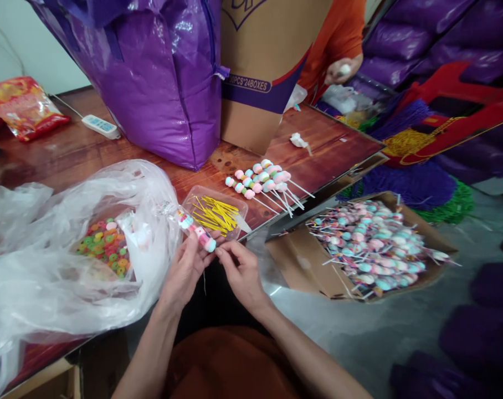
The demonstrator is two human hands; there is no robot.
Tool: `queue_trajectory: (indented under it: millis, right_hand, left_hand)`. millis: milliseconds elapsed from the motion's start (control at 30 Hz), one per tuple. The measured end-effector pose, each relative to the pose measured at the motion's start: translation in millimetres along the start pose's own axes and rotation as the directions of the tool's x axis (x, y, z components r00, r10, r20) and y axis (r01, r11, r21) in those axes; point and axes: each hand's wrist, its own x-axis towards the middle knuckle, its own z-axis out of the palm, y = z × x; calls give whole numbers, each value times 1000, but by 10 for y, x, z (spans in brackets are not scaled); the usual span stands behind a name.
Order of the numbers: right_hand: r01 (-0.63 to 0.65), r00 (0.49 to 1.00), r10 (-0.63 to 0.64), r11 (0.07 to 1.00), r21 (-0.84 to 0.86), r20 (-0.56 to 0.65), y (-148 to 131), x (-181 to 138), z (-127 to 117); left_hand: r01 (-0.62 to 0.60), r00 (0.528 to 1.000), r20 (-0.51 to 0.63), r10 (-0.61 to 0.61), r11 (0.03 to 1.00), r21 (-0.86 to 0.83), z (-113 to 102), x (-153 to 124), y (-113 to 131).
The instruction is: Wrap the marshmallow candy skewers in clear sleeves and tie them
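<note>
As left hand (184,272) grips wrapped candy (196,233), right hand (244,276) pinched closed, a tray (242,207) near the tabletop's (330,138) front edge holds yellow ties (218,215), a carton (299,271) candy skewers (374,244)

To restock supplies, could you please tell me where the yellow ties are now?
In the head view, the yellow ties sit in a clear tray just beyond the left hand, right of the white bag and beside the pink-and-blue sticks.

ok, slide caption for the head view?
Left hand holds a wrapped marshmallow skewer, right hand at its near end, by a tray of yellow twist ties.
</note>
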Motion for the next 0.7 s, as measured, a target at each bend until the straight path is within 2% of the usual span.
queue_trajectory:
  millis: [133,333,467,567,700]
  right_hand:
    - [-55,996,58,998,-32,74,-47,-4,-114]
    - [49,994,-38,992,-114,103,-136,5,-230]
    - [-40,993,49,995,-89,105,-124,14,-237]
    - [-101,989,107,993,-59,99,-107,33,-145]
    - [-40,999,41,993,-114,12,-102,63,-19]
  left_hand:
    - [-129,987,-96,129,992,14,-68,65,164]
    - [-227,956,-209,208,971,-74,-127,168,225]
    - [-184,973,-152,174,981,-53,-85,139,153]
    - [-152,983,-110,145,986,-61,-18,92,37]
    - [-148,987,-69,144,987,-68,25,55,-80]
